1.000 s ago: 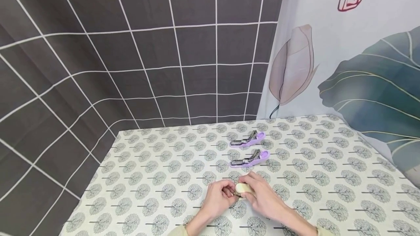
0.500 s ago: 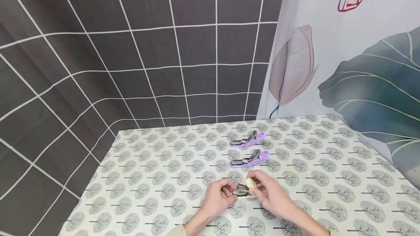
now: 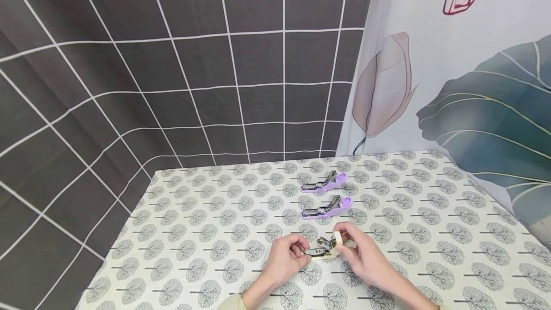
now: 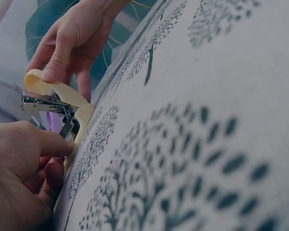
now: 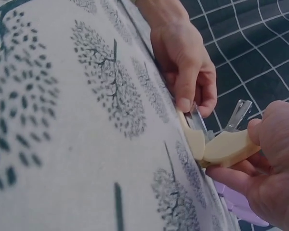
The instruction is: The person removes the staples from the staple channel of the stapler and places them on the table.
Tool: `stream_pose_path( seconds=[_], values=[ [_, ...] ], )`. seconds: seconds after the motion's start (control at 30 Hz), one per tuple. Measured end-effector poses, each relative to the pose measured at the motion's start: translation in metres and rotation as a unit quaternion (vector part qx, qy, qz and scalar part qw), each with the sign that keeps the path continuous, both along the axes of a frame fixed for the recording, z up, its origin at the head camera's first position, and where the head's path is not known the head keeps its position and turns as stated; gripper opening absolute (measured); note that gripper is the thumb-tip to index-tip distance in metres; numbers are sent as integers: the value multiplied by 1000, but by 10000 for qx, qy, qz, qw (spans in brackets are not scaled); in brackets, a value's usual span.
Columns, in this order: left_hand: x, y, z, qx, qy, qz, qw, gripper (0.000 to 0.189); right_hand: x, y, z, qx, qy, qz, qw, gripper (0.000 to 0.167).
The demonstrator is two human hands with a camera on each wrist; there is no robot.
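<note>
A cream stapler [image 3: 318,253] lies on the patterned cloth with its top swung open and its metal parts showing. My left hand [image 3: 285,258] pinches the front end of its base. On the other side, my right hand [image 3: 360,252] holds the raised cream top cover [image 5: 226,147] between thumb and fingers. The right wrist view shows the cover tipped far back from the cream base [image 5: 192,139]. In the left wrist view, a metal arm [image 4: 38,102] stands out between the cover and the base.
Two purple staplers [image 3: 342,205] [image 3: 336,183], also folded open, lie one behind the other beyond my hands. A tree-print cloth [image 3: 206,233] covers the table. Behind it hang a dark grid curtain [image 3: 258,61] and a pale leaf-print curtain [image 3: 387,4].
My right hand has moved to the right and tipped the cream stapler's top cover back, so its metal inside shows. The left hand has stayed at the front end.
</note>
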State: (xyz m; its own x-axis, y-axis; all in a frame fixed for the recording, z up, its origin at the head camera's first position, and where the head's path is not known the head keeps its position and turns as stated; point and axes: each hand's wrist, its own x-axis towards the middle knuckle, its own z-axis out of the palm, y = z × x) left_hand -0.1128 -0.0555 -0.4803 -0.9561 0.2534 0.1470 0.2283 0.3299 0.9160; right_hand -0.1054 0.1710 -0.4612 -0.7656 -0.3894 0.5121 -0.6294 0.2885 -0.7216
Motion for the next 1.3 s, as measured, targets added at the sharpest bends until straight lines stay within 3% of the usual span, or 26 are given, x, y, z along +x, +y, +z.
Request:
stream_pose_path(
  seconds=[0.27,0.5,0.93,1.3],
  values=[
    [0,-1,1,-36,48,-39,10000,25,2,5,-6,133,144,-411,9990,38],
    [0,-1,1,-53,0,-66,10000,25,1,7,-10,101,209,-354,9991,35],
    [1,-1,4,5,-79,-61,10000,25,3,18,-10,-257,-669,-119,9974,31],
    [-1,-1,2,9,15,-82,10000,25,2,30,-21,-1014,-1673,518,9793,23]
  ],
)
